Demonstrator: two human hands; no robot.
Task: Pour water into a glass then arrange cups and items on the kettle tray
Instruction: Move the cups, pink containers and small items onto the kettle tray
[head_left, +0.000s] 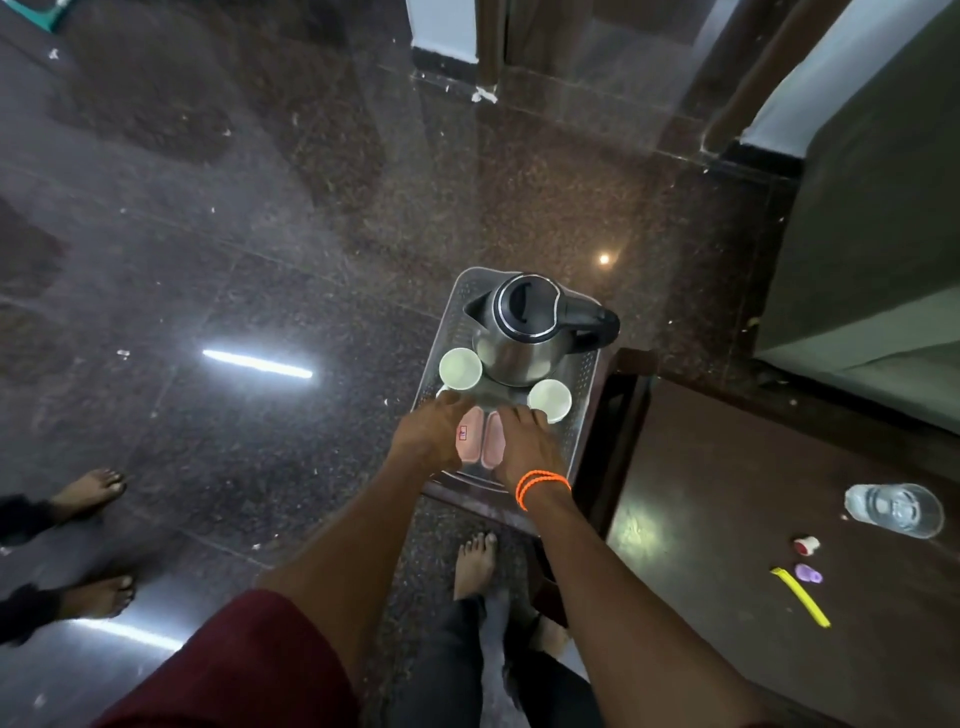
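A person standing barefoot on a dark polished stone floor (260, 208) reaches both hands down to a kettle tray (584, 410) at the corner of a low wooden table (727, 519). A steel kettle (524, 332) with a black lid and handle stands at the far end of the tray, and two white cups (460, 369) (549, 399) sit just in front of it, one on each side. The left hand (431, 431) and the right hand (524, 447), both palm-down with fingers spread and gripping nothing, rest on either side of two pink sachets (480, 436) lying side by side on the near part of the tray. An orange band (540, 486) circles the right wrist. Well apart on the table stands a clear glass (896, 509) of water, with a small red-and-white cap (806, 544), a purple bit (808, 574) and a yellow strip (802, 597) near it. Another person's bare feet (93, 545) show at the left edge.
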